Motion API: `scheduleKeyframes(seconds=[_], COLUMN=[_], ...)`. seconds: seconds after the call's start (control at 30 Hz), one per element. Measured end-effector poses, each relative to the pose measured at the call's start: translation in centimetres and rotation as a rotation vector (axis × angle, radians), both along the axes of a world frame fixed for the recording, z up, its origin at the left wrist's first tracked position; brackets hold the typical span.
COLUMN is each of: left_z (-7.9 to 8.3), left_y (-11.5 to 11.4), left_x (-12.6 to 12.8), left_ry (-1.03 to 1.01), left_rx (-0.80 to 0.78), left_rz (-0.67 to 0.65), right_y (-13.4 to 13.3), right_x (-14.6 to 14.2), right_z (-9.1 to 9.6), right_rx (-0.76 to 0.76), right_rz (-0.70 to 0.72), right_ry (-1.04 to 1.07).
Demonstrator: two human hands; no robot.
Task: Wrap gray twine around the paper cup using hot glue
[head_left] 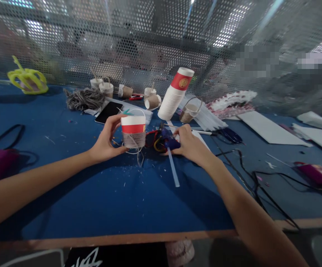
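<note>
My left hand [105,140] is closed round a paper cup [133,130] with a red band, its lower half wrapped in grey yarn, held upright just above the blue table [99,193]. Loose yarn ends hang below it. My right hand [187,144] grips a dark blue glue gun [168,142] resting on the table, a translucent glue stick [173,171] sticking out toward me. The gun's nozzle points toward the cup, a short gap apart.
A leaning stack of paper cups [175,94], several yarn-wrapped cups [153,101], a grey yarn bundle [83,98] and a phone [108,112] lie behind. Black cables [249,174] run at right. A magenta glue gun [318,173] lies far right, a yellow item [27,79] far left.
</note>
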State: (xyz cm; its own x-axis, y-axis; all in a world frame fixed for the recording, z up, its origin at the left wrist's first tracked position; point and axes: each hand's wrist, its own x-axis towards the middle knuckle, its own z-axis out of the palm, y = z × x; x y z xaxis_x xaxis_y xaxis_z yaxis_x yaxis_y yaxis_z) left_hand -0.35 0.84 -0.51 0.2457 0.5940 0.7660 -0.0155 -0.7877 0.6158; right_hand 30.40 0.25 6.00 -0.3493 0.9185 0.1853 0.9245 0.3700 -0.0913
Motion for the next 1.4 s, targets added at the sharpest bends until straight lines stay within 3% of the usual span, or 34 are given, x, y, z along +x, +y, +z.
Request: scheduleKeyframes(seconds=[0.13,0.23,0.4,0.5,0.6,0.7,0.87,1.13,1.4], left_z=[0.0,0.1,0.7,1.2,1.3,1.2,1.0,1.0,1.0], left_y=[-0.3,-0.4,-0.8,-1.1,-1.2,-1.0,-0.9,-1.0,-0.9], left_x=[0.0,-0.1,-0.2,-0.2,-0.3,-0.4,-0.3,-0.4,-0.5], left_ry=[0.033,0.084,0.207,0.293,0.325,0.29,0.24,0.222,0.21], left_rx=[-0.008,0.007,0.051,0.089,0.108,0.118,0.099,0.045,-0.007], left_rz=[0.087,0.17,0.212,0.203,0.194,0.162,0.121,0.1,0.072], right_y=[0.1,-0.6,-3.2,-4.7,-5.3,-5.3,-4.9,-5.0,-4.5], right_x=[2.2,2.1,-2.8,-5.3,-5.9,-5.5,-4.6,-4.4,-3.8], right_z=[1.3,2.3,1.5,0.1,-0.7,-0.7,-0.5,-0.3,-0.6], right_rx=[-0.118,-0.112,0.267,0.479,0.644,0.697,0.66,0.646,0.584], right_rz=[0.134,0.169,0.317,0.56,0.72,0.727,0.658,0.693,0.667], right_ry=[-0.011,0.045,0.423,0.34,0.137,0.024,0.051,0.035,0.185])
